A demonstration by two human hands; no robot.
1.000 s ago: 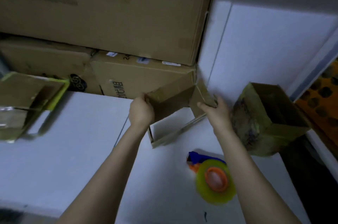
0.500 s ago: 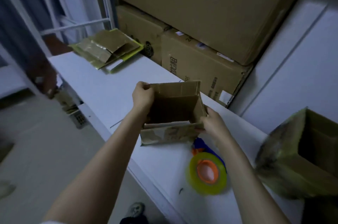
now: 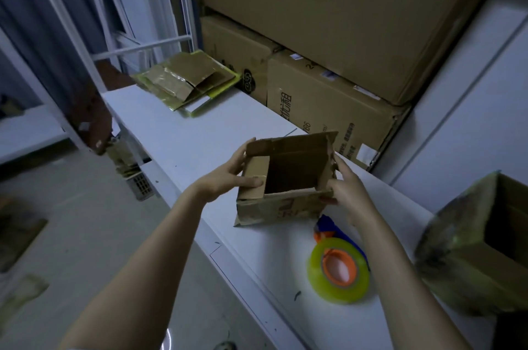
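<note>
Vs a sec ago the small box is turned round: it was tipped on its side, now its open mouth faces up at me and I can see down into the dark inside. My left hand has changed too, from a closed fist on the rim to thumb laid flat on the left inner flap w/ fingers reaching round the far-left corner. I read that as the box squared up and the flaps about to be folded.

Both hands clamp the box btwn them. The left pinches the left wall and flap. The right hand curls on the right wall near the front corner.

The box sits at the table near edge, low front corner on or just above it, can't tell which. Tape roll lies just beside, on the near-right, under my right forearm, untouched.
</note>
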